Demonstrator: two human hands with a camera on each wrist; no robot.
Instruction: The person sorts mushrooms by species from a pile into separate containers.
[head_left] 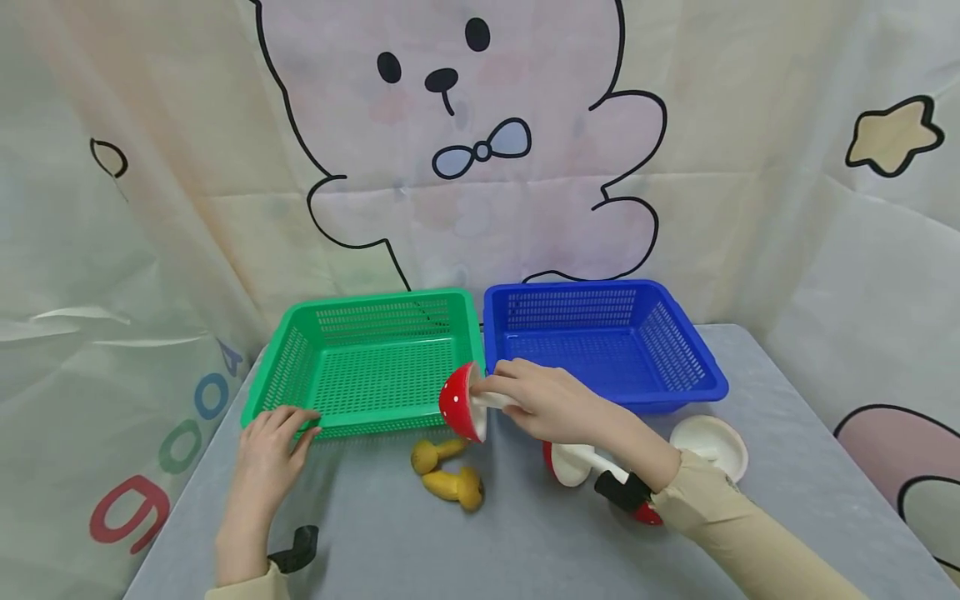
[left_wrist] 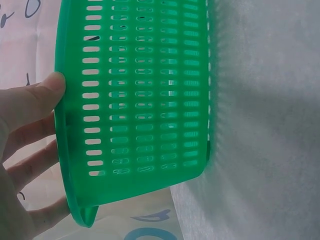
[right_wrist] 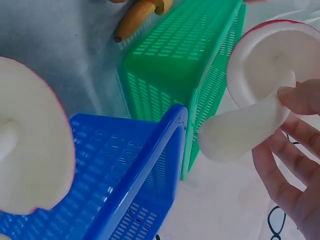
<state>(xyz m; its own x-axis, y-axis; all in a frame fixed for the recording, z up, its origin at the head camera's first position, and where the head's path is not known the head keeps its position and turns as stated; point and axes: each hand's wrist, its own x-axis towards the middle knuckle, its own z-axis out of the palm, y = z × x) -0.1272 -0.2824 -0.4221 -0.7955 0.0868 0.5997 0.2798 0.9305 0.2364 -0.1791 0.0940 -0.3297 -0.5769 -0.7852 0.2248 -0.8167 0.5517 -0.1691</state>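
My right hand (head_left: 558, 404) holds a toy mushroom by its white stem, thumb and fingers about it. The mushroom (head_left: 457, 402) has a red cap with white dots and hangs in front of the green basket's right corner, cap to the left. In the right wrist view the pale underside of its cap (right_wrist: 255, 75) shows. My left hand (head_left: 272, 450) grips the green basket (head_left: 375, 425) at its front left rim. In the left wrist view the thumb (left_wrist: 54, 85) lies on the outer side of that rim and the other fingers reach behind it.
A blue basket (head_left: 675, 398) stands right beside the green one. Two yellow-brown toy mushrooms (head_left: 455, 485) lie in front of the green basket. Several red-capped mushrooms, including one stem-up (head_left: 708, 442) and one on its side (head_left: 573, 467), lie by the right forearm. A printed curtain (head_left: 735, 233) hangs behind.
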